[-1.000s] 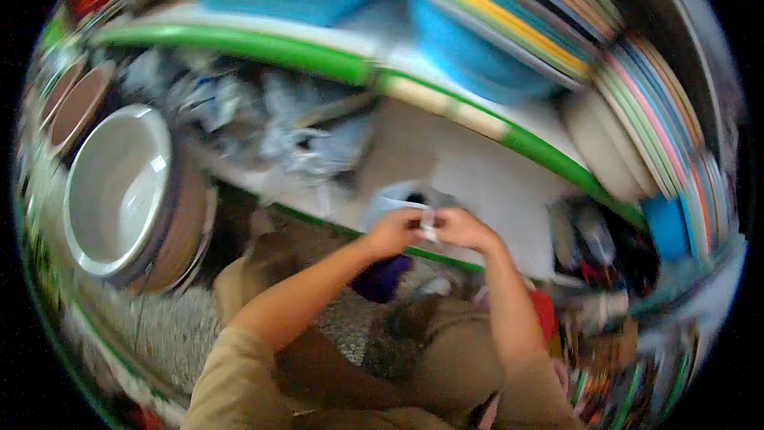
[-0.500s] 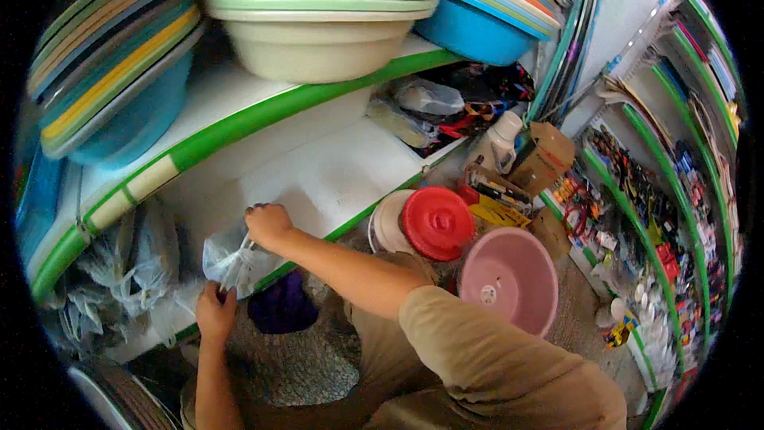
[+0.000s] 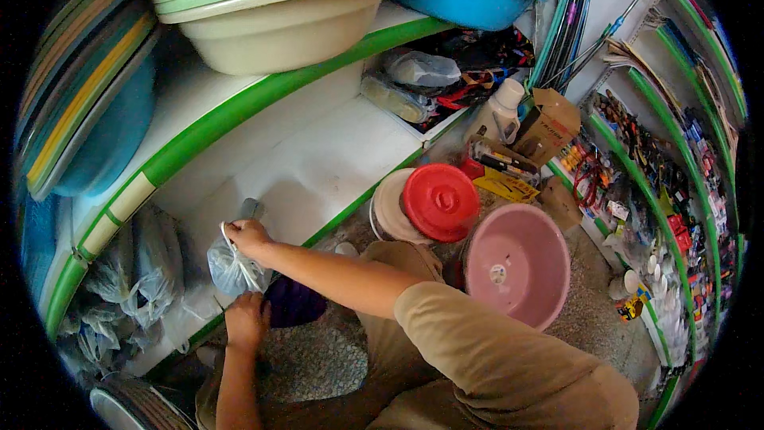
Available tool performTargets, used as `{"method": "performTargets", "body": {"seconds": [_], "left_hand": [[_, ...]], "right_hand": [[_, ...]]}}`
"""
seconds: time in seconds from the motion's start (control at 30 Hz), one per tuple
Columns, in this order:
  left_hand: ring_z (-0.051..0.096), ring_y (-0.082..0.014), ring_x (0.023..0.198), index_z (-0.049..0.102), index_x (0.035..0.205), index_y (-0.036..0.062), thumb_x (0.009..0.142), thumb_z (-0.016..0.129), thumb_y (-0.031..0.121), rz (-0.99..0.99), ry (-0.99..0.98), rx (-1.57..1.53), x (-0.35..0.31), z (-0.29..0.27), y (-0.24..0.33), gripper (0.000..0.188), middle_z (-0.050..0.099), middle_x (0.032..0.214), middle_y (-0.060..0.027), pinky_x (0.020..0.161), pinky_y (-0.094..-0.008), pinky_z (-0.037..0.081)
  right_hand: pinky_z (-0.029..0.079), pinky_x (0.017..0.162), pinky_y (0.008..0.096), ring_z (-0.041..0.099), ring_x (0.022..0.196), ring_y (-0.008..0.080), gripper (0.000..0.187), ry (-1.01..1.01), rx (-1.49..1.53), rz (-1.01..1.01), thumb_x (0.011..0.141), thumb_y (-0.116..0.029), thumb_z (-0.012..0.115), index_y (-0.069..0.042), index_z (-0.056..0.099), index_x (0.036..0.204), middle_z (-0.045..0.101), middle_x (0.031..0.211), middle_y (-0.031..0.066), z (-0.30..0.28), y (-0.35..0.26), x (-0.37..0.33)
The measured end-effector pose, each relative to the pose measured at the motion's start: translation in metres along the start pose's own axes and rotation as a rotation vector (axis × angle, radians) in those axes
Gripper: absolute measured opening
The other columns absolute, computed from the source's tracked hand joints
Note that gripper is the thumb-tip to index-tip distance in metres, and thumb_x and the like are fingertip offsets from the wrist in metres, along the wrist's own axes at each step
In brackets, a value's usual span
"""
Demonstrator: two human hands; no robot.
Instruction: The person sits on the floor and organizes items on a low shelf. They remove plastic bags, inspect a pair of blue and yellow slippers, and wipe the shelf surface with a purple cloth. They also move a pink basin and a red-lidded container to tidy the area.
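A translucent plastic bag [image 3: 227,268] with a whitish twisted top hangs at the edge of the low white shelf [image 3: 306,195]; what it holds cannot be made out. My right hand [image 3: 248,239] is closed on its upper part, fingers pinching the white strip of plastic. Below, my left hand [image 3: 247,321] grips the bag's lower right side, fingers curled against it and partly hidden. A small greyish piece [image 3: 252,209] shows just beyond my right hand. Dark purple cloth [image 3: 296,304] lies right beside my left hand, under my right forearm.
More tied plastic bags [image 3: 151,271] fill the shelf's left end. Stacked basins [image 3: 278,32] stand on the shelf above. To the right are a red-lidded bucket [image 3: 442,201], a pink basin [image 3: 517,267], a cream flask [image 3: 497,111], cardboard boxes [image 3: 549,123] and crowded green-edged shelves [image 3: 637,167].
The view has shifted. My right hand has come down closer to me and to the bag, which now looks rounder. My left hand stays at the bag's lower side.
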State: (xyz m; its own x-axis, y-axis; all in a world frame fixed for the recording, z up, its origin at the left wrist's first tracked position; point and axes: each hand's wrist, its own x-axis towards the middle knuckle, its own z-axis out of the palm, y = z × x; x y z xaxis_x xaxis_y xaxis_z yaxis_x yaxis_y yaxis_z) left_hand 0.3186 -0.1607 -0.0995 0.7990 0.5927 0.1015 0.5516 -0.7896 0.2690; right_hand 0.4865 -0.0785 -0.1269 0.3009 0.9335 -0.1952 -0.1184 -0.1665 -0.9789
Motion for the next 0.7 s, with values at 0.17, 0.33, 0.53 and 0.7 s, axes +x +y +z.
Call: {"method": "performTargets", "body": {"seconds": [0.17, 0.33, 0.53, 0.7], "left_hand": [[0.055, -0.0241, 0.065, 0.055, 0.089, 0.0015, 0.087, 0.059, 0.011, -0.310, 0.366, -0.264, -0.003, 0.002, -0.034, 0.010, 0.056, 0.072, -0.0109, 0.062, -0.0362, 0.046], [0.060, -0.0228, 0.083, 0.052, 0.106, -0.0005, 0.090, 0.057, 0.011, -0.526, 0.750, -0.589, -0.005, 0.015, -0.072, 0.020, 0.061, 0.093, -0.0147, 0.073, -0.0348, 0.047], [0.047, -0.0087, 0.059, 0.062, 0.088, 0.0061, 0.091, 0.058, 0.029, -0.903, 0.416, -1.647, 0.011, 0.001, -0.038, 0.024, 0.056, 0.073, -0.0009, 0.051, -0.0242, 0.037], [0.042, -0.0051, 0.054, 0.059, 0.121, 0.0119, 0.090, 0.061, 0.025, -0.694, 0.184, -1.688, 0.016, -0.029, -0.012, 0.034, 0.051, 0.067, 0.0052, 0.047, -0.0202, 0.029]], "right_hand": [[0.028, 0.040, 0.0243, 0.041, 0.049, 0.0072, 0.021, -0.725, 0.163, 0.302, 0.086, -0.029, 0.064, -0.011, 0.067, 0.095, 0.058, 0.069, 0.0031, -0.024, -0.047, -0.012], [0.035, 0.049, 0.0231, 0.054, 0.061, 0.0075, 0.023, -0.917, -0.255, 0.197, 0.085, -0.028, 0.067, -0.009, 0.065, 0.098, 0.059, 0.075, -0.0002, 0.005, -0.044, -0.030], [0.041, 0.051, 0.0223, 0.053, 0.061, 0.0062, 0.041, -0.880, -0.474, 0.232, 0.087, -0.044, 0.064, -0.005, 0.062, 0.101, 0.063, 0.079, 0.0038, -0.016, -0.060, -0.040], [0.036, 0.050, 0.0207, 0.046, 0.053, 0.0058, 0.037, -0.899, -0.400, 0.418, 0.086, -0.042, 0.066, -0.008, 0.062, 0.098, 0.064, 0.076, 0.0037, -0.028, -0.068, -0.032]]}}
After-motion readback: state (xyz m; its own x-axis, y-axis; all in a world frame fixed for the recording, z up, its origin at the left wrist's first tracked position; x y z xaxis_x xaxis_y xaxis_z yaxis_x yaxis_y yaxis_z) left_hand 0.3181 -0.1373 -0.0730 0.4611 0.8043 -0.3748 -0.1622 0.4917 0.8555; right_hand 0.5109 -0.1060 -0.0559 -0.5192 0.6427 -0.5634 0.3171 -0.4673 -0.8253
